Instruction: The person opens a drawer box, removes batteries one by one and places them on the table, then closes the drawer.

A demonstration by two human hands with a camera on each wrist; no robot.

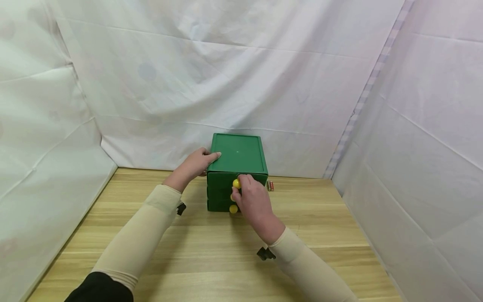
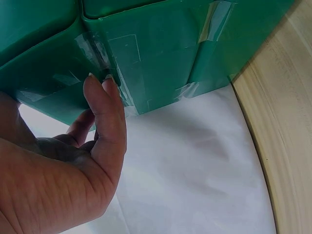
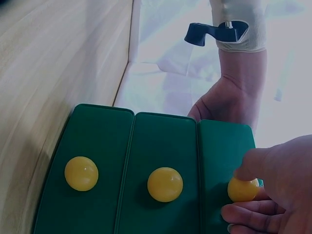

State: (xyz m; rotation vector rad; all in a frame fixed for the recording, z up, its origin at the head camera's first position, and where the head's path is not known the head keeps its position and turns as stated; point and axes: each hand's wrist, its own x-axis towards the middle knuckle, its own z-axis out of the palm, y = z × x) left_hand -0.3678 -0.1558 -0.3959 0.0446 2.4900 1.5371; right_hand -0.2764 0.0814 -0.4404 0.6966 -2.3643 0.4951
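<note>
A green drawer box [image 1: 239,155] stands on the table against the back cloth. Three drawers make up its front, each with a round yellow knob; the middle knob [image 3: 165,185] and lowest knob [image 3: 81,173] show fully in the right wrist view. My right hand [image 1: 256,199] pinches the top knob [image 3: 242,190] between thumb and fingers. All the drawer fronts look flush. At the box's left side is my left hand [image 1: 194,163], its thumb on the top edge. In the left wrist view its fingertips [image 2: 111,90] touch the side, where clear tape is stuck.
Two small batteries [image 1: 270,186] lie on the wooden table [image 1: 200,260] just right of the box. White cloth [image 1: 226,84] hangs behind and on both sides. Black wrist mounts [image 1: 266,253] stick out from the sleeves.
</note>
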